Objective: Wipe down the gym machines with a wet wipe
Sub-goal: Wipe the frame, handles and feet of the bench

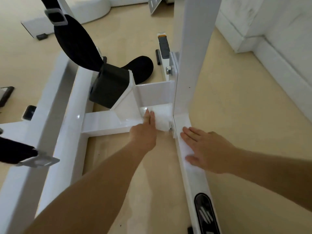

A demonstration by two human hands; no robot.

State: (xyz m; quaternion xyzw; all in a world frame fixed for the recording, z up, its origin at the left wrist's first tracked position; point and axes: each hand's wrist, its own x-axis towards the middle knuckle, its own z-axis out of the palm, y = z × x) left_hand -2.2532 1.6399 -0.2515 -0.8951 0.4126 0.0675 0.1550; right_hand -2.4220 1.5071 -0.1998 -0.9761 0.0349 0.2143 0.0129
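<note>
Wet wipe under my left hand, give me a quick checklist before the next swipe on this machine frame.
1. The wet wipe is pressed under the flat fingers of the left hand: ok.
2. The wet wipe lies on the cross beam, right beside the upright post: ok.
3. The right hand rests flat on the floor rail: ok.
4. A second wipe is under the right hand: cannot tell.
5. The wet wipe is damp enough: cannot tell.

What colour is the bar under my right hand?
White; the bar shows best in the head view.
</note>
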